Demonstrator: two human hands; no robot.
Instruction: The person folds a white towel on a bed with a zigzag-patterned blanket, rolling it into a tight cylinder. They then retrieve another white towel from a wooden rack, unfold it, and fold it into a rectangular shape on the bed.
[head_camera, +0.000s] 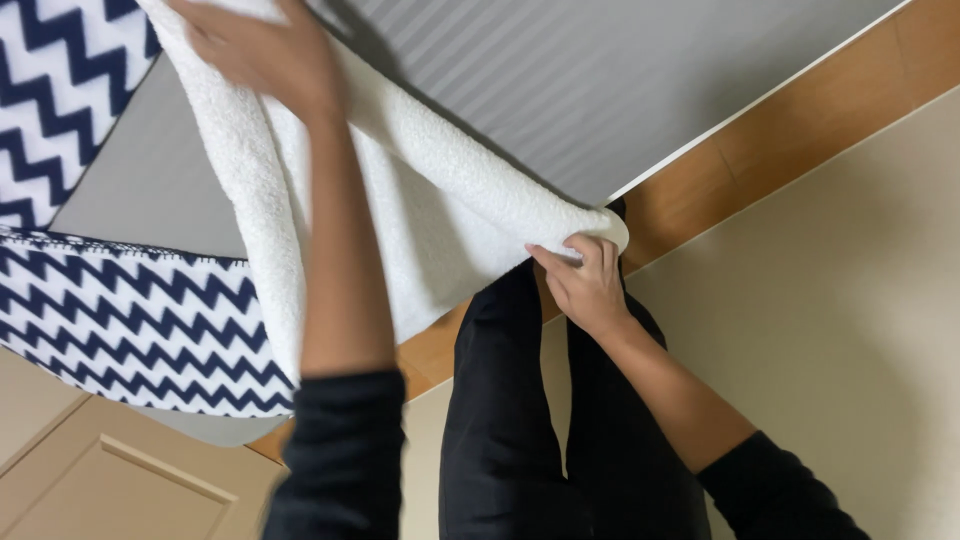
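A thick white fleece blanket (440, 200) lies across a grey bed sheet (600, 80). My left hand (265, 50) rests flat on the blanket near the top of the view, fingers spread, pressing it down. My right hand (585, 280) pinches the blanket's folded corner at the bed edge, thumb and fingers closed on the fabric. My legs in black trousers (510, 420) stand against the bed just below that corner.
Navy and white zigzag bedding (130, 320) lies at the left, with another piece (60, 80) at the top left. A wooden floor strip (800, 130) and a beige rug (850, 320) lie to the right. A tan panelled door (110, 480) shows at the bottom left.
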